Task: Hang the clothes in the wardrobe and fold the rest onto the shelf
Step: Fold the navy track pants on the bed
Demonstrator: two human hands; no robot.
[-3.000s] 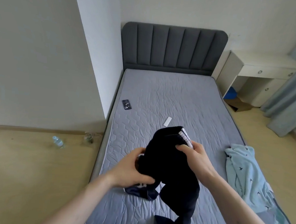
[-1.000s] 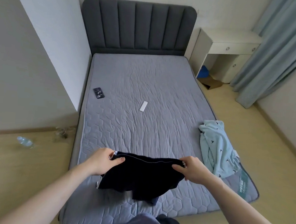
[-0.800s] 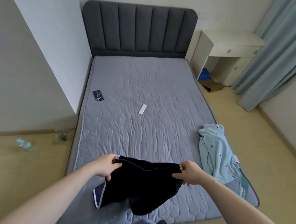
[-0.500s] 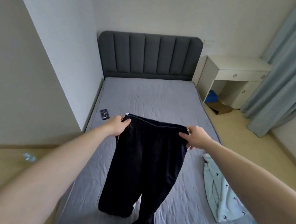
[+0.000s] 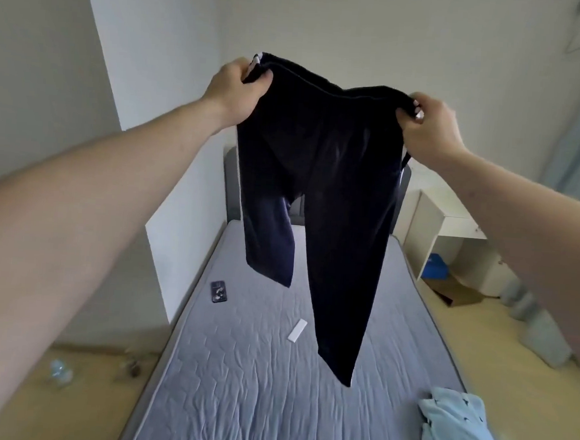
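Dark trousers (image 5: 322,174) hang full length above the bed (image 5: 271,373), waistband pinched at each end by the left hand (image 5: 236,89) and right hand (image 5: 429,126), apparently shaken out for folding, which next needs the legs brought together.

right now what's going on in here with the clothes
A person is holding up a pair of dark trousers by the waistband, the left hand gripping one end and the right hand the other. The legs hang free above the bed, not touching it. A light blue garment lies crumpled at the bed's near right corner. A phone and a small white strip lie on the mattress. No wardrobe or shelf is in view.
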